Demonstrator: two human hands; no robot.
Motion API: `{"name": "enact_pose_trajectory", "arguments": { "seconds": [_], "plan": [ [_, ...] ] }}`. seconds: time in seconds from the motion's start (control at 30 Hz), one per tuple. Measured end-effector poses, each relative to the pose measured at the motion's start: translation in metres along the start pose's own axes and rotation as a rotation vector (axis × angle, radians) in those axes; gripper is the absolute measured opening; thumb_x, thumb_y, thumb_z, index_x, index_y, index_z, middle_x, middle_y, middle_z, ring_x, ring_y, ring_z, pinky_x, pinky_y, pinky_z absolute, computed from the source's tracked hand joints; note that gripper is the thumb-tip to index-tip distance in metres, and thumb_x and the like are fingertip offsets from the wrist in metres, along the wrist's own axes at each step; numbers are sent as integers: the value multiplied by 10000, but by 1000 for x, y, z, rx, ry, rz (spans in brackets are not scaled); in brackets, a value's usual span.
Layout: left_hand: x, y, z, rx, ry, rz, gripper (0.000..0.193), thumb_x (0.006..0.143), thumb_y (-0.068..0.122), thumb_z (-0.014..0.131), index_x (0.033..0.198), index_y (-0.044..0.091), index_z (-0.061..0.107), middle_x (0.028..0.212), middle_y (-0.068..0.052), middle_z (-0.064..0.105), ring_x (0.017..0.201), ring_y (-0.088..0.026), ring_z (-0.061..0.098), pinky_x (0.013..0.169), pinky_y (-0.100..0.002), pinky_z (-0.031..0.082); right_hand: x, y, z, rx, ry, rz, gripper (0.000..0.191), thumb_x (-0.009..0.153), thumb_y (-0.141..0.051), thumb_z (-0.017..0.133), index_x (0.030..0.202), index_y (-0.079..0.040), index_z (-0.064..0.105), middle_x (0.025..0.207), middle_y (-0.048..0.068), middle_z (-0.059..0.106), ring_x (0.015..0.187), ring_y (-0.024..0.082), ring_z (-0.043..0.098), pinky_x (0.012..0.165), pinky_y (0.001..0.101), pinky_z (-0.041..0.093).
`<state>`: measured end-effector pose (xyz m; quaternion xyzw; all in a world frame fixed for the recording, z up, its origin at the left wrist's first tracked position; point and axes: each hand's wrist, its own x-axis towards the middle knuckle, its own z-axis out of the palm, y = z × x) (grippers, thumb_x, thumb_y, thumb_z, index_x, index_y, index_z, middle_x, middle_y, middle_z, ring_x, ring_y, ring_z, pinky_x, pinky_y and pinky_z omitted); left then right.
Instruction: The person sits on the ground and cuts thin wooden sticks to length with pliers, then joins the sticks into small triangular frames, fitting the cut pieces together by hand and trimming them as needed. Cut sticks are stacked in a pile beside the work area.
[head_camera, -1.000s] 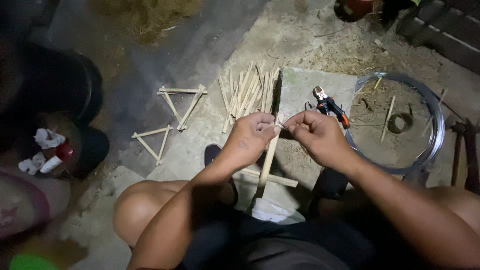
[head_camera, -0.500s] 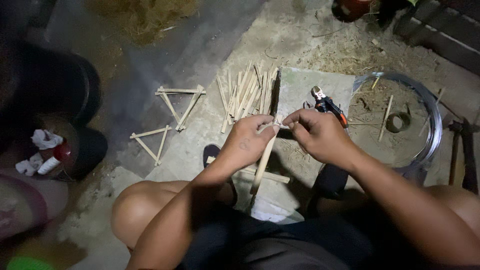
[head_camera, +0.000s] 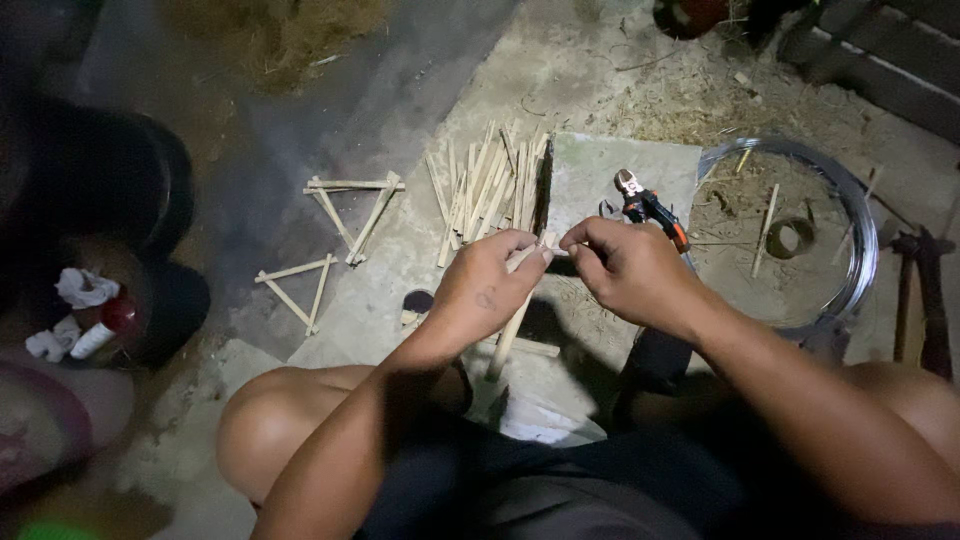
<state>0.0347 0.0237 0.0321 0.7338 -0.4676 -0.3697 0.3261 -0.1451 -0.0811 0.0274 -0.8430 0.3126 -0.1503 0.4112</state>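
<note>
My left hand (head_camera: 487, 285) grips the top of a long pale bamboo stick (head_camera: 509, 335) that slants down toward my lap. Facing it, my right hand (head_camera: 628, 270) pinches at the same stick end, the fingertips of both hands almost touching. What is between the fingertips is too small to tell. A pile of several cut bamboo sticks (head_camera: 487, 190) lies on the concrete slab (head_camera: 620, 165) just beyond my hands. Orange-handled pliers (head_camera: 650, 208) rest on the slab behind my right hand.
Two finished stick triangles (head_camera: 352, 210) (head_camera: 297, 288) lie to the left on the ground. A coil of wire (head_camera: 845, 225) rings a small tape roll (head_camera: 790, 238) at right. Dark pots (head_camera: 120, 190) and a red-capped bottle (head_camera: 105, 325) sit far left. My bare knee (head_camera: 270, 425) is below.
Both hands have stayed together on the stick end, with small finger shifts. The stick's lower end has swung a little to the left.
</note>
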Motion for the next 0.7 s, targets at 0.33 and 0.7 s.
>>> {"name": "enact_pose_trajectory", "arguments": {
  "seconds": [0.33, 0.7],
  "plan": [
    [-2, 5, -7, 28, 1, 3, 383, 930, 369, 606, 1159, 95, 745, 960, -206, 745, 915, -361, 733, 796, -402, 557, 10, 3, -13, -10, -47, -16, 143, 933, -156, 666, 1024, -73, 739, 770, 135, 717, 652, 221, 693, 615, 342, 530],
    [2, 13, -24, 201, 51, -92, 399, 920, 388, 599, 1181, 128, 753, 990, -211, 735, 961, -407, 699, 815, -447, 543, 19, 198, 6, -438, 42, 431, 406, 977, -349, 684, 1260, -58, 678, 1183, 270, 679, 1077, 422, 654, 928, 505, 526]
  ]
}}
